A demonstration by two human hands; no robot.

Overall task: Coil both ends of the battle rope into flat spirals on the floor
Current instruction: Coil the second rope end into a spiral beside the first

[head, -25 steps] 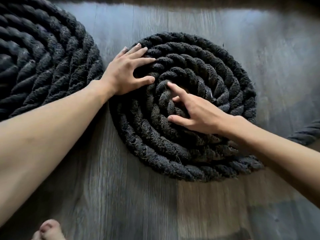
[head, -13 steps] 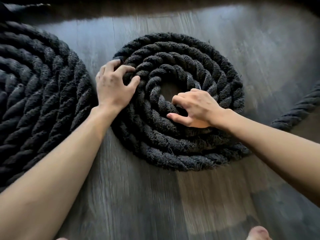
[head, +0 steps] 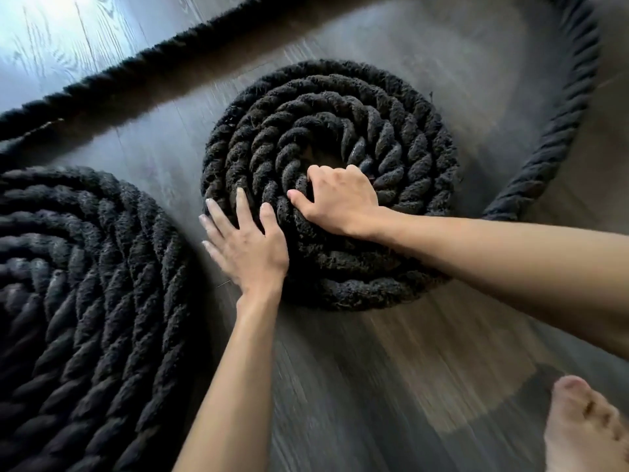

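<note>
Head view. R hand (head: 340,202) sits on the small spiral (head: 326,185), fingers curled over the innermost turn at the near edge of the centre hole, thumb out to the left; it looks clamped on that inner turn, though the fingertips are hidden. L hand (head: 246,243) lies flat, fingers spread apart and gripping nothing, pressed on the near-left outer turns, palm partly over the floor (head: 374,369). Both hands thus work the near-left quarter of the coil, R inboard, L outboard, close together but not touching. Outward from there: the free run of rope (head: 558,131) leaves the spiral at the near right, beside the R forearm, and curves away up the right edge, so its long axis runs roughly front-to-back w/ the R arm nearer. Judged: next feed comes from that side, i.e. R hand reaches right while L pins the turns. A larger finished spiral (head: 85,301) lies left, just beside L hand, apart from the small one. A straight length (head: 136,73) crosses the far left. Bare foot (head: 578,430) bottom right.
</note>
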